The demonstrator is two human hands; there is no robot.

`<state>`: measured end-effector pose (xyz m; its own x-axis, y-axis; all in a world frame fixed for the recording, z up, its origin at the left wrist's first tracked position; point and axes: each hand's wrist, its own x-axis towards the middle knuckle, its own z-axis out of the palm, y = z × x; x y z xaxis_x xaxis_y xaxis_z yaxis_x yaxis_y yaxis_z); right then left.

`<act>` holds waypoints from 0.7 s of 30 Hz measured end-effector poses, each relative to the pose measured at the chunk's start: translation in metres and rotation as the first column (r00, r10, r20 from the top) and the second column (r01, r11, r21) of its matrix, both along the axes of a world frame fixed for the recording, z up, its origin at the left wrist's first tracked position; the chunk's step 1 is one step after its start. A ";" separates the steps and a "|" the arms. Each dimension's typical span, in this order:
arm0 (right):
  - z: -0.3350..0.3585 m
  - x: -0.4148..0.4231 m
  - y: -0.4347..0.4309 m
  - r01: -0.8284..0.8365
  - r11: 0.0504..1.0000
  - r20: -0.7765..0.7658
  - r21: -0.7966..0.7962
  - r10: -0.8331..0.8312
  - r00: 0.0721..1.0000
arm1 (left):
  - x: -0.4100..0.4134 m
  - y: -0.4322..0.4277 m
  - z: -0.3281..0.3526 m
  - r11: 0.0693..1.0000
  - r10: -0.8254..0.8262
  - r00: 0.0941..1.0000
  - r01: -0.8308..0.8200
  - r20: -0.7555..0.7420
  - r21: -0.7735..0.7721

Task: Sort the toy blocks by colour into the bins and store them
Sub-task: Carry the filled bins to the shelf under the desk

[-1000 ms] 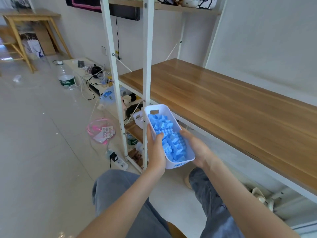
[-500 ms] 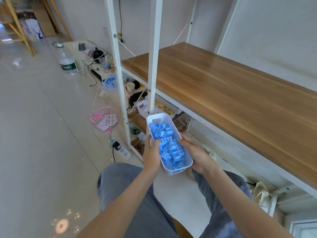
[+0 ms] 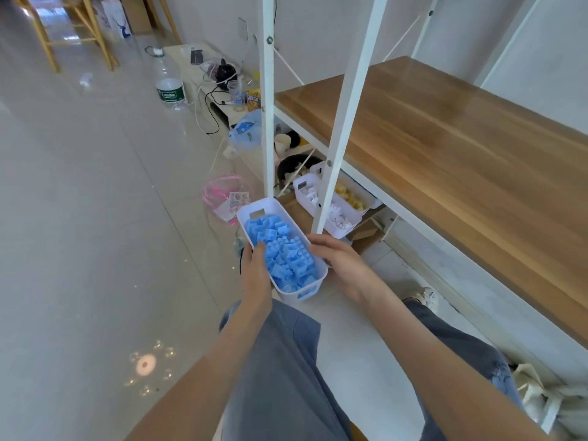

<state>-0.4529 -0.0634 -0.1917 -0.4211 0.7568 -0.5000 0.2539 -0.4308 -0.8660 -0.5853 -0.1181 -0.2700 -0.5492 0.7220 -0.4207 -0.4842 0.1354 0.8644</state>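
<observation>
I hold a white plastic bin (image 3: 254, 209) full of blue toy blocks (image 3: 281, 253) in the air above the floor, in front of the shelf frame. My left hand (image 3: 256, 275) grips its left long side, thumb over the rim. My right hand (image 3: 339, 264) grips the right long side. On the low shelf beyond stand a white bin of white blocks (image 3: 327, 208) and, behind it, a bin of yellow blocks (image 3: 350, 195), both partly hidden by a white post.
A white metal post (image 3: 346, 113) stands just beyond the held bin. The wooden desktop (image 3: 445, 154) runs along the right. On the floor to the left lie a pink bag (image 3: 222, 194), a water bottle (image 3: 168, 87), cables and clutter. My knees are below.
The bin of blue blocks has come down from desktop height to a lower level near the bottom shelf, still in both hands. My view has tilted downward, showing the shelf bins.
</observation>
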 end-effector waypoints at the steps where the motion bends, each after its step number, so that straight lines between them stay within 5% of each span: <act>1: 0.000 -0.005 0.005 -0.029 0.999 0.031 0.035 0.028 0.999 | -0.007 0.002 -0.001 1.000 0.007 1.000 -0.007 0.017 -0.010; 7: -0.020 -0.047 0.036 -0.231 0.933 0.298 0.277 0.145 0.944 | -0.045 0.026 -0.016 0.995 0.067 0.997 -0.070 -0.041 -0.067; 13: -0.056 -0.075 0.052 -0.541 0.681 0.658 0.493 0.115 0.745 | -0.056 0.063 -0.045 0.984 0.163 0.985 -0.158 0.053 -0.085; 21: -0.100 -0.096 0.080 -0.570 0.721 0.731 0.393 0.131 0.670 | -0.060 0.122 -0.096 0.994 0.108 0.981 -0.106 0.158 -0.020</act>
